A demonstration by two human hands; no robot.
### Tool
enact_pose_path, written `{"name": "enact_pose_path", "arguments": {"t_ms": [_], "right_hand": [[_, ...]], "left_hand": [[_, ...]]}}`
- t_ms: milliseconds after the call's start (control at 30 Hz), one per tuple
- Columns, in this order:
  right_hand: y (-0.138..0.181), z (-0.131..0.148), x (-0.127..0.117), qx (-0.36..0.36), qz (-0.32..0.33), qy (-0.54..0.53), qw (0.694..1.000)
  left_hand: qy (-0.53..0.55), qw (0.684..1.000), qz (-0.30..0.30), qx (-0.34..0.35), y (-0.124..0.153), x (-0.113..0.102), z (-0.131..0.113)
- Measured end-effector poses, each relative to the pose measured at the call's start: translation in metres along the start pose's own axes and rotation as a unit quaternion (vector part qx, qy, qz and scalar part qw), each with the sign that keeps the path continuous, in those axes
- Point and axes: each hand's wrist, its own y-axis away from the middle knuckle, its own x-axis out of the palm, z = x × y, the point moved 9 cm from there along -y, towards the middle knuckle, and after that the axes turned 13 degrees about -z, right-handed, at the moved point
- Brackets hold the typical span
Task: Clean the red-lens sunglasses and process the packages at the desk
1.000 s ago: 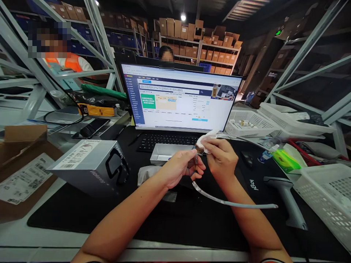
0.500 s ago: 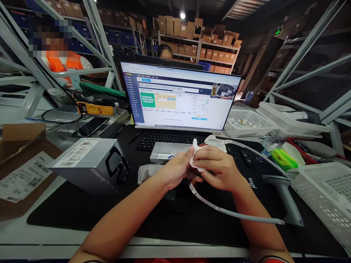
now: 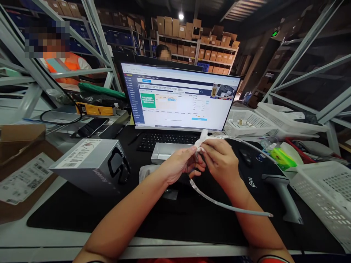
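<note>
My left hand (image 3: 177,164) and my right hand (image 3: 222,160) meet in front of the keyboard, fingers closed around a pair of glasses. One long pale arm of the glasses (image 3: 223,205) curves toward me past my right forearm; the other runs back to the right. Between my fingertips is a crumpled white tissue (image 3: 202,138), pinched by my right hand against the frame. The lenses are mostly hidden by my fingers. Just behind my left hand lies an open silver-grey tray (image 3: 160,152), with a grey pouch (image 3: 145,171) beside it.
A grey product box (image 3: 90,168) and an opened carton (image 3: 24,171) stand on the left. A monitor (image 3: 175,98) and keyboard (image 3: 164,140) are ahead. To the right are a barcode scanner (image 3: 283,197), a mouse (image 3: 245,157) and white baskets (image 3: 323,190). People are behind the desk.
The tissue has shifted upward and now sticks up above my fingers. My right hand has turned, its fingers more bent, and the near arm of the glasses has swung slightly left.
</note>
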Motion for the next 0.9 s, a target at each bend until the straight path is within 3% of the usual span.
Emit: {"name": "enact_pose_path", "arguments": {"t_ms": [133,233,367,467,667,767,900], "right_hand": [[0.003,-0.010,-0.011,-0.008,-0.068,0.105,0.992],[0.004,-0.008,-0.014,0.003,-0.093,0.072,0.993],[0.005,-0.001,0.003,0.061,-0.016,-0.066,0.996],[0.006,0.005,0.009,0.046,0.032,-0.091,0.994],[0.005,-0.011,-0.011,0.007,-0.060,0.055,0.997],[0.009,-0.011,-0.006,0.038,-0.075,0.012,0.996],[0.016,0.000,0.009,0.066,-0.042,-0.047,0.996]], "left_hand": [[-0.014,1.000,0.003,-0.001,0.004,0.002,-0.001],[-0.026,1.000,0.001,0.002,0.006,0.001,-0.001],[-0.038,0.999,-0.008,0.029,0.004,-0.004,-0.007],[-0.045,0.998,-0.004,0.039,0.003,-0.005,-0.008],[-0.019,0.998,0.005,0.058,0.007,-0.004,-0.017],[-0.008,0.998,0.002,0.067,0.011,-0.007,-0.025],[-0.005,0.998,-0.009,0.055,0.012,-0.014,-0.029]]}}
